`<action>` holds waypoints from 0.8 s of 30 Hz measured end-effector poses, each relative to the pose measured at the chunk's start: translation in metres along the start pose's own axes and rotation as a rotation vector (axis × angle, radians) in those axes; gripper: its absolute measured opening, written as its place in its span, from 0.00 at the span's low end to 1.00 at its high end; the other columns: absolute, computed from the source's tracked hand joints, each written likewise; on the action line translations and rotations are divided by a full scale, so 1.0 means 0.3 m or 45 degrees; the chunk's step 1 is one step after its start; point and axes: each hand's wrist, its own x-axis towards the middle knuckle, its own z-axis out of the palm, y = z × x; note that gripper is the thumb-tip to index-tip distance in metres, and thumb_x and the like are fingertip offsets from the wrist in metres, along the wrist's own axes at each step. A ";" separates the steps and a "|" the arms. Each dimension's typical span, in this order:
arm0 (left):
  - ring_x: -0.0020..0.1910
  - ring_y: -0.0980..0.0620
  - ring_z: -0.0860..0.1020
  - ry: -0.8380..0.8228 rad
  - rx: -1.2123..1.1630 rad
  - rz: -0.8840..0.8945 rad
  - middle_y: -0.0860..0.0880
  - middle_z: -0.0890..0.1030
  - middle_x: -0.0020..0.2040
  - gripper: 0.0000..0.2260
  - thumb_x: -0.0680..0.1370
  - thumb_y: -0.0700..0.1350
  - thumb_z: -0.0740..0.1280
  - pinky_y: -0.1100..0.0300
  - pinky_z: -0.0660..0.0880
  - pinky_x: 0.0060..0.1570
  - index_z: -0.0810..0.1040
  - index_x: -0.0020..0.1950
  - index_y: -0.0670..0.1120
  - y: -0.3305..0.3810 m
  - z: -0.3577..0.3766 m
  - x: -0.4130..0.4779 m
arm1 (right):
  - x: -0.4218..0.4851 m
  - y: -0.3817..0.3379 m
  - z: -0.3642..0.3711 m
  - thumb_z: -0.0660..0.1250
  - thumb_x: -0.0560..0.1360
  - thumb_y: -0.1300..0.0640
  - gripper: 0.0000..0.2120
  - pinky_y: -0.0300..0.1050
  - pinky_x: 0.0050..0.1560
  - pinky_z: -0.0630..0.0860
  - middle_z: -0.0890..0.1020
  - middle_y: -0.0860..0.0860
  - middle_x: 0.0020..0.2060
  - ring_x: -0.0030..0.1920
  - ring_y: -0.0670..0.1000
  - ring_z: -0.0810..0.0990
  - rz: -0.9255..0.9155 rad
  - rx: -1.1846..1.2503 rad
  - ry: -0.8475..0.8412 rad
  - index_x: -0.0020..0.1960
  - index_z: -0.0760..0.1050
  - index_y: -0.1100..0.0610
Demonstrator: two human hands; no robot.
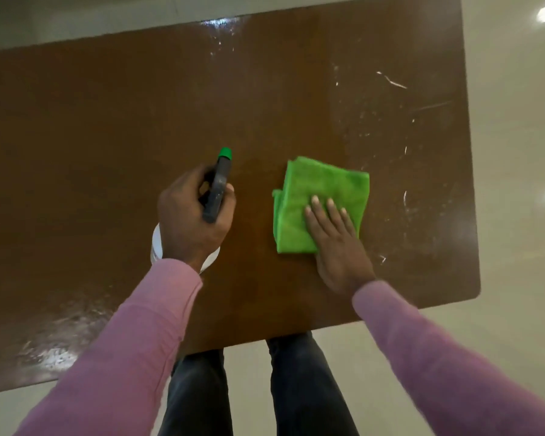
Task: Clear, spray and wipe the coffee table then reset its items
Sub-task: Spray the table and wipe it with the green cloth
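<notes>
Pink sleeves (123, 341) nearest, over coffee table (107, 121): right hand (337, 247), fingers flat, presses folded green cloth (321, 196), wet streaks (390, 121) lying toward its 1 o'clock; left hand (189, 221), at cloth's 9 o'clock, grips spray bottle (219, 187), nozzle toward 12 o'clock.

Our left hand (192, 228) is held back-upward, its fingers and thumb curled round the head of a spray bottle (221, 180). Our right hand (337, 243) lies palm down on a green cloth (324, 184), fingers straight and close together. Both arms reach forward in pink sleeves (132, 335).
</notes>
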 end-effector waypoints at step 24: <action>0.32 0.39 0.77 -0.048 0.028 -0.088 0.47 0.76 0.32 0.06 0.79 0.45 0.67 0.52 0.75 0.33 0.75 0.43 0.45 0.026 -0.021 0.037 | -0.352 -0.037 0.218 0.57 0.72 0.57 0.35 0.55 0.74 0.49 0.57 0.53 0.77 0.77 0.55 0.49 0.066 -0.040 0.027 0.78 0.50 0.56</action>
